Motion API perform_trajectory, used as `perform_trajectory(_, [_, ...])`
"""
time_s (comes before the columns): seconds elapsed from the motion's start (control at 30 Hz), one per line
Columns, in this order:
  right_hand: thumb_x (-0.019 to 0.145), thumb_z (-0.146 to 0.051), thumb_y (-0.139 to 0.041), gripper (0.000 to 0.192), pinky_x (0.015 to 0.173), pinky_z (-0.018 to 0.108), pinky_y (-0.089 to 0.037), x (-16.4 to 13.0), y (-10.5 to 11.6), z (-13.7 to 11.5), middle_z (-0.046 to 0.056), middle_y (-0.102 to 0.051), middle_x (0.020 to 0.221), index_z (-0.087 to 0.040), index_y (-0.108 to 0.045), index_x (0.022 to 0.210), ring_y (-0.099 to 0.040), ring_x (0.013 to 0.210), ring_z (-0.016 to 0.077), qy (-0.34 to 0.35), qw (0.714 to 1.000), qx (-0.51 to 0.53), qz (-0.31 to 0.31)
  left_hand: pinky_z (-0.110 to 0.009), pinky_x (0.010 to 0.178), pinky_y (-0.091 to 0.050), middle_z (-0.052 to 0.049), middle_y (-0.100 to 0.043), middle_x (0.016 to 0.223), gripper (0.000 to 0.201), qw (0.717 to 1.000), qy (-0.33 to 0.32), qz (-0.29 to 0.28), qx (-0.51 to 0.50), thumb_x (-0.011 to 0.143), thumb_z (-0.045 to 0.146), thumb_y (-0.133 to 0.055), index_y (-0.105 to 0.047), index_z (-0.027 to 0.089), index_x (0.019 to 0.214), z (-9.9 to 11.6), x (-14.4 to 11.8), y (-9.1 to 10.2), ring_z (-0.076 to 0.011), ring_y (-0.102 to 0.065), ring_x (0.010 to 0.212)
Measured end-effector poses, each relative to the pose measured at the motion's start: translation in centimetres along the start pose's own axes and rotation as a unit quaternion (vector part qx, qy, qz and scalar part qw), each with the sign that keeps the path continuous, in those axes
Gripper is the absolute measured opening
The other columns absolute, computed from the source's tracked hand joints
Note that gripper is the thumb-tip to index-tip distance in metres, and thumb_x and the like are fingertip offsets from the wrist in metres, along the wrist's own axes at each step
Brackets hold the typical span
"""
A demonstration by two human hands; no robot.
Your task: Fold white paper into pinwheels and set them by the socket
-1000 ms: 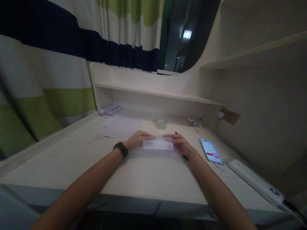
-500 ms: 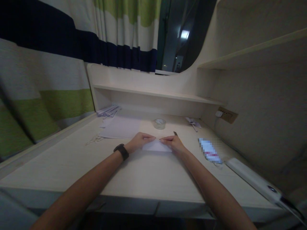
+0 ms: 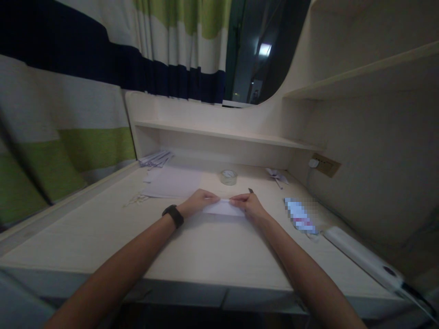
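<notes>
No readable text anywhere

The phone [image 3: 299, 214] screen is showing only blur, and the folded paper [image 3: 222, 208] and sheets [image 3: 173, 182] are showing no legible print.

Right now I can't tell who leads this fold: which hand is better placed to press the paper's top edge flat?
Probably the right hand: its fingertips sit on the folded paper at the top edge, while the left hand pins the left end.

The person is wearing a black band, a watch or fitness tracker, [image 3: 173, 215] snug around the left wrist. Both forearms are showing bare, with no sleeves reaching into view. The left hand [image 3: 197, 202] and right hand [image 3: 250, 206] are wearing no gloves or rings that can be made out.
</notes>
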State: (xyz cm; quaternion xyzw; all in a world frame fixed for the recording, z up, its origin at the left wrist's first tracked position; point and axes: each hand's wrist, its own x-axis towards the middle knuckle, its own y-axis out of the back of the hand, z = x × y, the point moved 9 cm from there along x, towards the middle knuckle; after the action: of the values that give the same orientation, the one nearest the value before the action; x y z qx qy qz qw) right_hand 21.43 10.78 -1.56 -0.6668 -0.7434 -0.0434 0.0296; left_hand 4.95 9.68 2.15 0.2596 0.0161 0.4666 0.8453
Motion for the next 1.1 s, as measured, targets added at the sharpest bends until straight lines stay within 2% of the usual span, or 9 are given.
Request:
perform_trajectory(0.13, [0.048,-0.034,-0.084,0.035,0.050,0.025,-0.038,-0.12,0.27,-0.34,0.005,-0.069,0.061,-0.013,-0.074,0.074,-0.053,0.049,0.0114,0.005,1.000,-0.006,0.011,-0.022,0.051,-0.030,-0.001,-0.058,0.060,0.042,1.000,0.012,0.006,-0.018,0.078,0.049,-0.057,-0.070,0.009,0.077,-0.10,-0.05,0.21,-0.0115,-0.045,0.055])
perform_trajectory(0.23, [0.050,-0.035,-0.083,0.036,0.050,0.024,-0.037,-0.13,0.23,-0.31,0.005,-0.069,0.063,-0.012,-0.075,0.077,-0.052,0.050,0.0108,0.006,1.000,-0.012,0.007,-0.025,0.059,-0.037,-0.008,-0.068,0.079,0.040,0.999,0.001,0.015,-0.033,0.078,0.046,-0.059,-0.072,0.010,0.090,-0.07,0.04,0.48,-0.0157,-0.054,0.067])
perform_trajectory(0.33, [0.051,-0.036,-0.083,0.039,0.052,0.025,-0.038,-0.22,0.03,-0.26,0.007,-0.070,0.067,-0.012,-0.075,0.081,-0.055,0.054,0.0121,-0.003,1.000,-0.005,-0.004,-0.028,0.068,-0.041,-0.012,-0.070,0.094,0.039,0.999,-0.007,0.022,-0.036,0.078,0.043,-0.060,-0.071,0.010,0.096,-0.04,0.11,0.80,-0.0194,-0.058,0.080])
perform_trajectory(0.57, [0.051,-0.030,-0.084,0.038,0.063,0.029,-0.043,-0.45,-0.32,-0.13,0.009,-0.072,0.075,-0.013,-0.075,0.083,-0.060,0.062,0.0154,-0.023,0.998,0.047,-0.036,-0.029,0.071,-0.041,-0.014,-0.070,0.096,0.038,0.998,0.012,0.009,-0.053,0.077,0.039,-0.063,-0.070,0.009,0.099,-0.38,0.07,0.77,-0.0192,-0.060,0.079])
perform_trajectory(0.8, [0.052,-0.030,-0.083,0.037,0.059,0.027,-0.041,-0.21,-0.30,0.52,0.006,-0.071,0.071,-0.014,-0.075,0.085,-0.058,0.059,0.0133,-0.021,0.998,0.049,-0.042,-0.028,0.069,-0.042,-0.013,-0.071,0.094,0.036,0.997,0.017,0.015,-0.068,0.074,0.036,-0.067,-0.071,0.010,0.099,-0.69,0.06,0.83,-0.0198,-0.061,0.078])
perform_trajectory(1.0, [0.050,-0.025,-0.083,0.035,0.058,0.026,-0.040,-0.30,-0.41,0.16,0.006,-0.071,0.072,-0.015,-0.075,0.083,-0.058,0.061,0.0134,-0.027,0.996,0.070,-0.044,-0.026,0.063,-0.041,-0.012,-0.071,0.088,0.034,0.989,0.040,0.006,-0.142,0.070,0.031,-0.071,-0.071,0.009,0.096,-0.74,-0.03,0.35,-0.0163,-0.059,0.069])
perform_trajectory(1.1, [0.050,-0.022,-0.082,0.035,0.057,0.026,-0.040,-0.34,-0.08,0.16,0.006,-0.071,0.072,-0.015,-0.075,0.083,-0.058,0.060,0.0137,-0.040,0.996,0.070,-0.043,-0.027,0.064,-0.042,-0.012,-0.071,0.087,0.035,0.981,0.053,-0.020,-0.183,0.070,0.031,-0.071,-0.071,0.010,0.098,-0.65,-0.13,0.02,-0.0149,-0.058,0.067])
